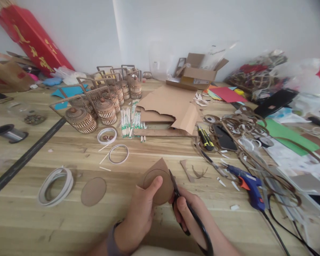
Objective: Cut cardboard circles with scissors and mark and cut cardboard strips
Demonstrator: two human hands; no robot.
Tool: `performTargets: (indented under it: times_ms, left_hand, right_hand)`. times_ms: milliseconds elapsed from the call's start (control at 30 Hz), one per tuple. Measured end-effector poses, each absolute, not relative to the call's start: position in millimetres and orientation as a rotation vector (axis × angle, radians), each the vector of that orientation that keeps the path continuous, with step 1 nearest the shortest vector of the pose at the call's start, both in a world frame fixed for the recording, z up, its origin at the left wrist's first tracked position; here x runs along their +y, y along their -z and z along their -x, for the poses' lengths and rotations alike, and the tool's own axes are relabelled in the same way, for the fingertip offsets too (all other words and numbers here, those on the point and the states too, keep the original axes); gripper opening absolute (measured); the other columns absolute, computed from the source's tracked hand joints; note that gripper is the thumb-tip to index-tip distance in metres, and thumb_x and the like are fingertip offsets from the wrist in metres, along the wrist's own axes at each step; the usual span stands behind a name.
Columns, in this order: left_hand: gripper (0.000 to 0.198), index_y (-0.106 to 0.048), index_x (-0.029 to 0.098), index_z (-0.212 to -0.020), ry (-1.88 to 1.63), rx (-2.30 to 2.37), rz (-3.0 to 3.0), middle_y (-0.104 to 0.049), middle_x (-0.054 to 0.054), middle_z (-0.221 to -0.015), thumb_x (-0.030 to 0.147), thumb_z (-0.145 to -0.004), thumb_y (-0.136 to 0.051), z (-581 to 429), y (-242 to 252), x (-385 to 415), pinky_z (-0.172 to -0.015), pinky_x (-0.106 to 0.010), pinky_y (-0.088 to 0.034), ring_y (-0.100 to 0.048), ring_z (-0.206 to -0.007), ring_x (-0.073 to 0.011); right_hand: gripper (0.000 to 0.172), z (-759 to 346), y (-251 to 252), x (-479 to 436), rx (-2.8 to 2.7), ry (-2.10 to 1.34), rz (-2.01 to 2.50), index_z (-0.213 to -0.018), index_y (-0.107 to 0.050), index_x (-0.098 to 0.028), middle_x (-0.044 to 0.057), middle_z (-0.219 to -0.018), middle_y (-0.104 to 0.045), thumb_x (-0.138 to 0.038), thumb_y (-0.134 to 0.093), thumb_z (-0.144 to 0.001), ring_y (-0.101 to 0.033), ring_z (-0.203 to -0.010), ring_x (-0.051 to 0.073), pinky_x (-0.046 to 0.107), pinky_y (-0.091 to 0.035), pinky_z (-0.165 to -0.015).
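Note:
My left hand [141, 209] grips a piece of brown cardboard [160, 169] with a circle drawn on it, the thumb lying across its face. Black-handled scissors [200, 227] are in my right hand [193, 213]. Their blades meet the right edge of the cardboard, which looks rounded on its lower right side. A round cardboard disc [93, 191] lies flat on the table, left of my left hand. Thin cardboard offcuts [188, 170] lie beyond the scissors' tip.
A blue glue gun [246, 183] lies on the right, near tangled brown strips [234, 124]. A yellow-black utility knife [205, 138] and torn cardboard [162, 101] are farther back. Woven lidded baskets [105, 110] stand back left; white tape rolls [56, 186] lie in front of them.

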State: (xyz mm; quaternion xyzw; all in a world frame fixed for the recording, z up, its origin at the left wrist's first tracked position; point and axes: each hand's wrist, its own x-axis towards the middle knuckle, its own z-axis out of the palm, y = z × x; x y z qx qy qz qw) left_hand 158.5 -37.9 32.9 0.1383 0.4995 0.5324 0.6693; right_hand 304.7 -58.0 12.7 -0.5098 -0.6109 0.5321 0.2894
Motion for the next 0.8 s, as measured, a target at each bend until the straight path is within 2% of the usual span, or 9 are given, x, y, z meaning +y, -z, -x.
performTargets:
  times_ms: [100,367,600,800]
  left_hand:
    - [0.048,-0.077,0.016,-0.088,-1.211,1.173,-0.337,-0.080,-0.014,-0.102,0.047,-0.054,-0.092,-157.8,-34.9,-37.8,-0.096,-0.045,-0.054,-0.073,-0.103,-0.0350]
    - [0.051,-0.077,0.017,-0.089,-1.179,1.225,-0.380,-0.080,-0.014,-0.104,0.049,-0.053,-0.090,-157.0,-41.9,-38.8,-0.101,-0.045,-0.053,-0.071,-0.108,-0.0363]
    - [0.036,-0.076,0.021,-0.084,-1.195,1.211,-0.370,-0.080,-0.013,-0.106,0.044,-0.057,-0.086,-158.1,-37.3,-37.4,-0.099,-0.048,-0.054,-0.070,-0.110,-0.0377]
    - [0.054,-0.076,0.017,-0.096,-1.201,1.241,-0.370,-0.080,-0.014,-0.105,0.044,-0.051,-0.090,-157.2,-44.9,-35.9,-0.104,-0.047,-0.051,-0.069,-0.112,-0.0375]
  right_hand:
    - [0.072,-305.9,-16.6,-56.0,-1.653,-1.418,1.342,-0.079,-0.049,-0.022,-0.003,-0.056,-0.048,-0.091,-0.027,-0.085,-0.042,-0.043,0.011,0.022,-0.033,-0.040]
    - [0.071,-305.6,-16.0,-54.7,-1.667,-1.394,1.382,-0.073,-0.047,-0.023,-0.004,-0.053,-0.046,-0.090,-0.026,-0.087,-0.041,-0.043,0.011,0.023,-0.030,-0.040]
    - [0.068,-308.2,-9.8,-56.9,-1.651,-1.401,1.381,-0.072,-0.045,-0.023,-0.005,-0.050,-0.043,-0.088,-0.030,-0.088,-0.037,-0.040,0.010,0.025,-0.031,-0.042]
    - [0.068,-307.5,-12.2,-58.2,-1.655,-1.414,1.368,-0.073,-0.045,-0.024,-0.005,-0.051,-0.041,-0.088,-0.028,-0.088,-0.035,-0.041,0.010,0.024,-0.029,-0.040]
